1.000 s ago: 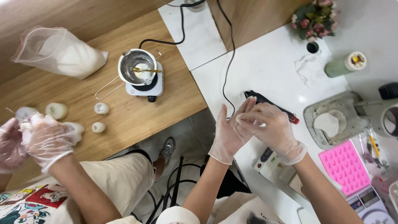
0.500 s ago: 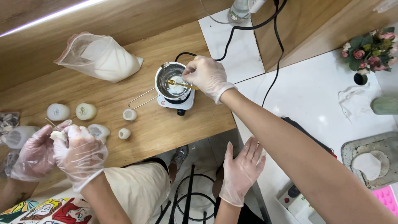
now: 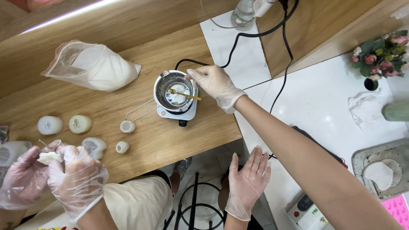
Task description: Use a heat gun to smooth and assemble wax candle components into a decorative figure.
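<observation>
Four gloved hands (image 3: pixel 217 85) (two co-worker's), one melting pot (image 3: pixel 174 90), one spoon (image 3: pixel 184 94).

Pot (image 3: pixel 174 90): on the hotplate (image 3: pixel 187 114), mid worktop (image 3: pixel 140 140)
Spoon (image 3: pixel 184 94): in the pot
Bag (image 3: pixel 94 66): at ten o'clock from the pot
Small moulds (image 3: pixel 122 147): at seven o'clock from the pot
Flowers (image 3: pixel 383 53): at three o'clock, far off

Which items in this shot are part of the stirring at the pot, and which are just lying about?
In use:
right hand
gold spoon
metal pot
small white hot plate

Lying about:
left hand, idle off the table
bag of white flakes
small white moulds
flower bunch
pink mould tray
</observation>
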